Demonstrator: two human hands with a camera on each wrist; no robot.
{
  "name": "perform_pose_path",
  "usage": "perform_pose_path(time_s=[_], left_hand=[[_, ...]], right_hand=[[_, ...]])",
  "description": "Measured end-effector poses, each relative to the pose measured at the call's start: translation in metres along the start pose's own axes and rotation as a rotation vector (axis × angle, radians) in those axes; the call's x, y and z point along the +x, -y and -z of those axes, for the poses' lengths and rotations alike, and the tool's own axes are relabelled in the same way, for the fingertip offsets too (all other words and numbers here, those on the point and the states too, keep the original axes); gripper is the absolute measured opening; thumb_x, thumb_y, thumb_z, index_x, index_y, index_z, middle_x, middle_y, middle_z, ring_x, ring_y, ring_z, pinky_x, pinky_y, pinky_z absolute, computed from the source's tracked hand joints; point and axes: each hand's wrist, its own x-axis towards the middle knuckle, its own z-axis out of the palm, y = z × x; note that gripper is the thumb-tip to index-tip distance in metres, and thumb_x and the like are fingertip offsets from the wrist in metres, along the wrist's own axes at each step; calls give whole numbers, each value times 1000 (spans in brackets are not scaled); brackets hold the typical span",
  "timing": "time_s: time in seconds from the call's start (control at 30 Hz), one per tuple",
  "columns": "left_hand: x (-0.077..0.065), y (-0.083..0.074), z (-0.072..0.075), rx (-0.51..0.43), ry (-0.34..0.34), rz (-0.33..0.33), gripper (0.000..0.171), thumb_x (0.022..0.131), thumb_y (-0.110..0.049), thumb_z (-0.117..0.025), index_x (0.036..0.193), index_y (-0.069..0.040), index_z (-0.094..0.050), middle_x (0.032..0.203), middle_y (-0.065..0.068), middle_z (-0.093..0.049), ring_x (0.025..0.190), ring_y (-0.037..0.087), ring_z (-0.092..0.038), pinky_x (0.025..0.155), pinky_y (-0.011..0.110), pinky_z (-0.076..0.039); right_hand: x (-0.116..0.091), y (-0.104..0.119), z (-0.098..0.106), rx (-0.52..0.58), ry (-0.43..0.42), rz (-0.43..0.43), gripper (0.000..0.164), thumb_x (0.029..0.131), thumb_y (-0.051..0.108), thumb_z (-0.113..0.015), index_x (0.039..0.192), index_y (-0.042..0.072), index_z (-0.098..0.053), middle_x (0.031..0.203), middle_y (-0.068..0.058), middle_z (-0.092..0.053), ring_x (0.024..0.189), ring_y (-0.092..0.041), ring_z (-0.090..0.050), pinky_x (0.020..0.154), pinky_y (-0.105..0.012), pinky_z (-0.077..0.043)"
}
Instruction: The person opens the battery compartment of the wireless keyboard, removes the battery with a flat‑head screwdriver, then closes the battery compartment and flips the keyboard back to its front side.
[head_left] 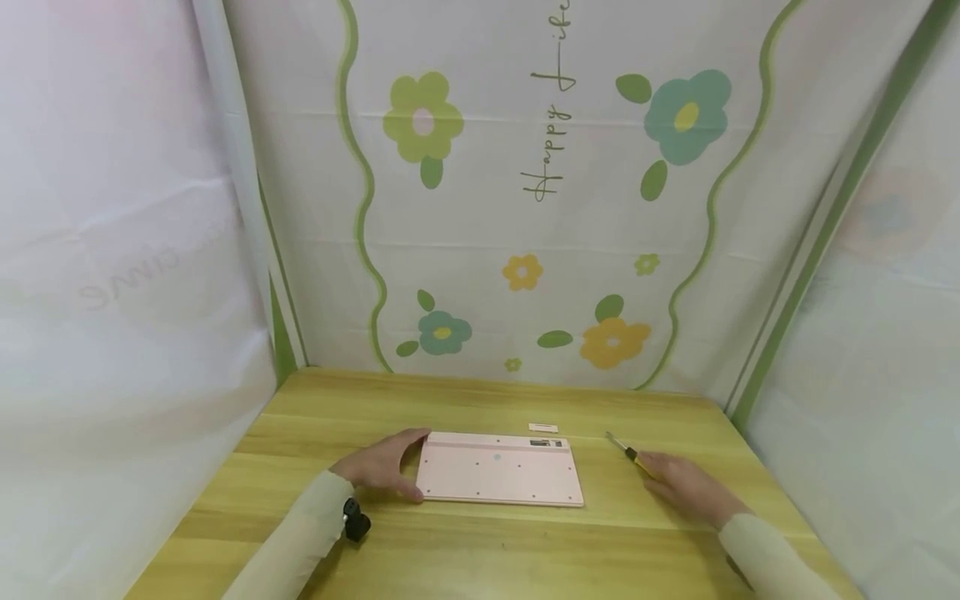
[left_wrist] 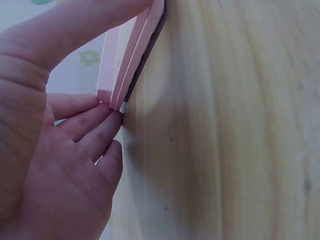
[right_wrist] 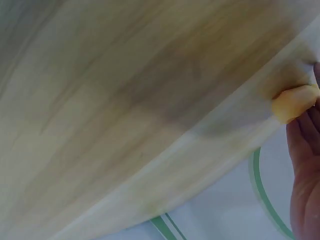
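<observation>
A pink keyboard (head_left: 498, 479) lies face down on the wooden table, small screw holes dotting its back. My left hand (head_left: 382, 462) grips its left end, thumb at the near corner and fingers at the far one. Near its far right corner, the battery compartment (head_left: 546, 443) is uncovered. Just beyond the far edge lies a small pink battery cover (head_left: 543, 428). To the right of the keyboard, my right hand (head_left: 690, 490) holds a screwdriver (head_left: 632, 455), its shaft pointing away and to the left. The yellow handle end (right_wrist: 295, 103) shows between the fingers in the right wrist view.
The wooden table (head_left: 465, 550) reaches back to a white curtain (head_left: 480, 208) printed with flowers. More white cloth hangs along the left (head_left: 135, 333) and right (head_left: 870, 375) sides. A small black device (head_left: 356, 521) is strapped at my left wrist.
</observation>
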Motion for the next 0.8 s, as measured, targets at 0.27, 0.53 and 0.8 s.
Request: perform_pose_path(time_s=[0.27, 0.53, 0.8], left_hand=[[0, -2, 0, 18, 3, 4, 120, 73, -41, -96, 165, -3, -30, 171, 21, -32, 159, 45, -30, 129, 64, -26], [0, -1, -2, 2, 6, 18, 120, 72, -41, -97, 165, -4, -30, 171, 20, -32, 159, 44, -29, 129, 65, -26], [-2, -3, -1, 18, -1, 19, 120, 73, -42, -96, 165, -5, -30, 171, 20, -33, 159, 44, -30, 129, 65, -27]], right_hand=[[9, -3, -14, 47, -213, -22, 31, 85, 3, -81, 115, -5, -77, 107, -16, -81, 96, -36, -77, 85, -52, -64], [14, 3, -15, 157, -265, -145, 31, 84, 2, -81, 115, 3, -80, 107, -7, -80, 98, -31, -77, 84, -47, -66], [31, 10, 14, 188, -363, -24, 25, 79, -4, -84, 102, 6, -82, 95, -6, -79, 82, -16, -74, 70, -31, -65]])
